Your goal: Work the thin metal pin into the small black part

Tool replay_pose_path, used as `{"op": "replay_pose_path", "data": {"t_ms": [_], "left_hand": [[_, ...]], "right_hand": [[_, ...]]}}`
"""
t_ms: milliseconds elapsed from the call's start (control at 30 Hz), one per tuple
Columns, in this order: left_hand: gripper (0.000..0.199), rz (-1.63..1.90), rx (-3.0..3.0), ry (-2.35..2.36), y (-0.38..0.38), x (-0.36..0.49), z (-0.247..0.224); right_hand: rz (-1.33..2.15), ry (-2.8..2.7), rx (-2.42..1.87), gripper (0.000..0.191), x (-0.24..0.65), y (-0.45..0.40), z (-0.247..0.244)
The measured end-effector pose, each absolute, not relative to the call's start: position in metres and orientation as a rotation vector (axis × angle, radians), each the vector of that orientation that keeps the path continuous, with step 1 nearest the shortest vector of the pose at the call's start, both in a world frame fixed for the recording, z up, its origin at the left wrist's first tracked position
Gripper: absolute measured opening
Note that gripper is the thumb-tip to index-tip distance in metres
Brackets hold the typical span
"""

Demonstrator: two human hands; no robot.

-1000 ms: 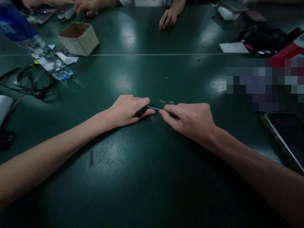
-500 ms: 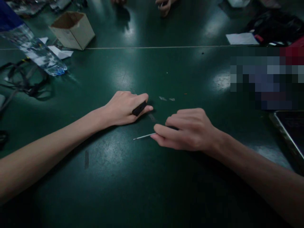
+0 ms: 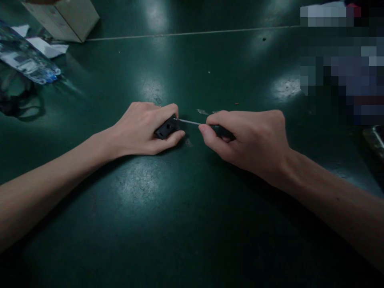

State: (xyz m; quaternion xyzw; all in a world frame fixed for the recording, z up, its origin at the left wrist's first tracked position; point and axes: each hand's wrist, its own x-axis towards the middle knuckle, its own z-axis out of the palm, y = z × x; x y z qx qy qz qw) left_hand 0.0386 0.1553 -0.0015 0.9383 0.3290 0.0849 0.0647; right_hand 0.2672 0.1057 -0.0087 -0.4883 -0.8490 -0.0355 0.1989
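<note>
My left hand (image 3: 147,128) rests on the dark green table (image 3: 168,224), closed around a small black rectangular part (image 3: 167,127) with a round hole in its visible face. My right hand (image 3: 249,140) grips a screwdriver (image 3: 222,132) by its dark handle, thumb and forefinger near the front. The thin metal shaft points left, and its tip meets the upper edge of the black part, by my left forefinger. Whether the tip sits in a hole or only touches the surface, I cannot tell. My left fingers hide the far side of the part.
A clear plastic bottle (image 3: 33,64) lies at the left beside white paper (image 3: 48,47) and dark straps (image 3: 18,96). Behind them stands a cardboard box (image 3: 67,18). Small clear scraps (image 3: 201,111) lie beyond my hands. A dark-edged device (image 3: 376,138) shows at the right edge.
My right hand has lifted the screwdriver and swung its tip up to the black part. My left hand has turned the part so its holed face shows. The view has tipped downward.
</note>
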Motion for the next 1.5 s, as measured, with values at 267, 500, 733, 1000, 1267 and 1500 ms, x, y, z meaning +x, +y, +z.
{"op": "replay_pose_path", "data": {"t_ms": [267, 500, 733, 1000, 1267, 1500], "left_hand": [[0.037, 0.416, 2.746, 1.012, 0.154, 0.037, -0.003], [0.036, 0.348, 2.854, 0.983, 0.155, 0.042, -0.003], [0.034, 0.311, 2.861, 0.985, 0.155, 0.042, -0.004], [0.032, 0.415, 2.849, 0.875, 0.155, 0.041, -0.006], [0.035, 0.48, 2.881, 0.848, 0.151, 0.04, -0.006], [0.034, 0.475, 2.854, 0.869, 0.152, 0.041, -0.008]], "right_hand": [[-0.111, -2.341, -1.416, 0.037, 0.284, 0.123, -0.006], [-0.196, -2.504, -1.315, 0.039, 0.291, 0.128, -0.006], [-0.271, -2.541, -1.393, 0.045, 0.291, 0.122, -0.006], [-0.235, -2.486, -1.481, 0.046, 0.268, 0.102, -0.001], [-0.242, -2.433, -1.555, 0.044, 0.264, 0.089, 0.001], [-0.216, -2.414, -1.6, 0.044, 0.262, 0.087, 0.008]]}}
